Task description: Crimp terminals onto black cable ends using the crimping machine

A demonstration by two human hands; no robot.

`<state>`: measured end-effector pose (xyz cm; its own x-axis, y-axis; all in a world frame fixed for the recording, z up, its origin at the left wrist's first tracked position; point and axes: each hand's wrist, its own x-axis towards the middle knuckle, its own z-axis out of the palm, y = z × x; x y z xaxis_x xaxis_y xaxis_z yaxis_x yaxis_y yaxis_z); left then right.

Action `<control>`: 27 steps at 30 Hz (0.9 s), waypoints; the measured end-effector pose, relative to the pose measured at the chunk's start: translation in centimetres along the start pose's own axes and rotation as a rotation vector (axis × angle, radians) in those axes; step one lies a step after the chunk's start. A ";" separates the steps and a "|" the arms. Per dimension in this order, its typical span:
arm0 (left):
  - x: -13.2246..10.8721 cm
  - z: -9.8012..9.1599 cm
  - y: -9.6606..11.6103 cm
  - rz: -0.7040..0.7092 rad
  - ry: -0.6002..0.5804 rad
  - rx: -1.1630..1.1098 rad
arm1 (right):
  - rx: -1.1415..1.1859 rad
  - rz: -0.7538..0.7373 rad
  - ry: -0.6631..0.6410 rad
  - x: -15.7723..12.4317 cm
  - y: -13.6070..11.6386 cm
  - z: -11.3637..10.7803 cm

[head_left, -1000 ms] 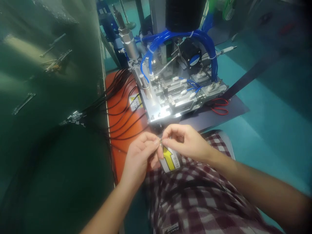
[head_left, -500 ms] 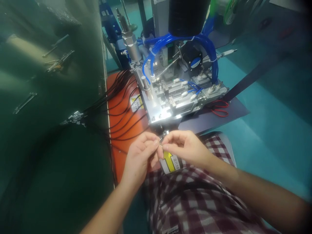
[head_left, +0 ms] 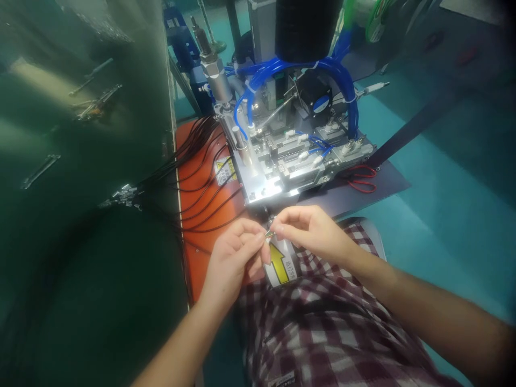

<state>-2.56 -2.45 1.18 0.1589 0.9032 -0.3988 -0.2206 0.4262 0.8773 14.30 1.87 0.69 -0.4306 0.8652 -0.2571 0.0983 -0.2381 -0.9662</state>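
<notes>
The left hand (head_left: 237, 250) has its thumb and finger pinched on some thin wires (head_left: 270, 234), which lie between the two hands, above the lower right edge of the orange board (head_left: 229, 199). The right hand (head_left: 312, 231) has thumb and forefinger together on the wires' other end. Just below the fingertips, a white label (head_left: 280, 266) carries a yellow arrow pointing away from the person; its black Chinese characters begin 运行方. Beneath is a checked garment (head_left: 322, 333), with a small tag (head_left: 286, 379) too blurred to read.

Near the board's upper right edge, a warning label (head_left: 226, 169) shows a yellow triangle above print too small to read. Black cables (head_left: 201, 199) cross the board's left edge onto the green table (head_left: 100, 301), bunching near its right edge. Beyond the hands stands a metal machine (head_left: 268, 185) with blue hoses (head_left: 351, 86) and a black box (head_left: 312, 88) bearing a round blue-and-white sticker (head_left: 321, 104).
</notes>
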 end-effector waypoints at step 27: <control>0.2 -0.6 -0.1 -0.004 -0.157 0.074 | -0.042 -0.012 -0.148 -0.3 -0.1 -1.2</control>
<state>-3.10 -2.31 0.83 0.3094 0.8798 -0.3608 -0.1488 0.4195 0.8954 15.51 2.15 0.89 -0.5589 0.7928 -0.2430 0.1288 -0.2065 -0.9699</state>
